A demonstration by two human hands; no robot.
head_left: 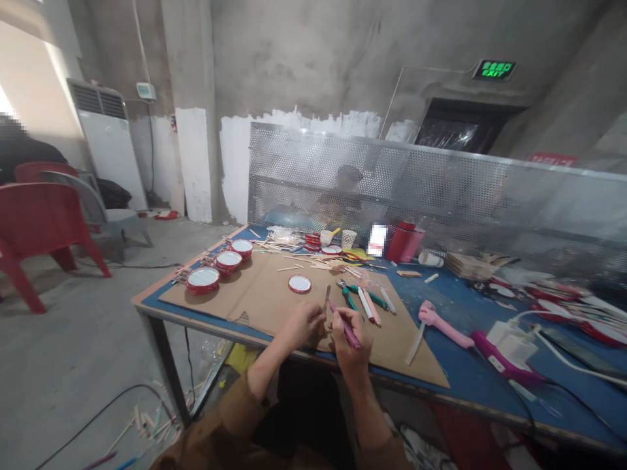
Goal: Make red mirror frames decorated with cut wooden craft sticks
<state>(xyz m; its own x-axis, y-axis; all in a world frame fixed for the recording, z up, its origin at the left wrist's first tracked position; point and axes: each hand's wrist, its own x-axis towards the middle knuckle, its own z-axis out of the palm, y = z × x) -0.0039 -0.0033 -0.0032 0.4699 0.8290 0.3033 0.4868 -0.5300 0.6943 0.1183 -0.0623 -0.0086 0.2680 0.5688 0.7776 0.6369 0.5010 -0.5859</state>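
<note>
My left hand [304,324] is closed on a thin wooden stick [327,297] that stands upright near the cardboard's front edge. Beside it, my right hand [351,339] grips a purple pen [347,326], its tip close to the stick. Beyond my hands a small round drum with a white face and red rim [299,283] lies on the brown cardboard [264,294]. Green-handled pliers [349,295] and a white marker [365,305] rest just past my right hand.
Three red-rimmed drums [202,279] line the left edge. Sticks, paper cups [349,239] and a red bottle [400,241] stand or lie behind. To the right are a pink glue gun [445,325] and a purple power strip [504,362]. A perforated metal panel [304,176] borders the back.
</note>
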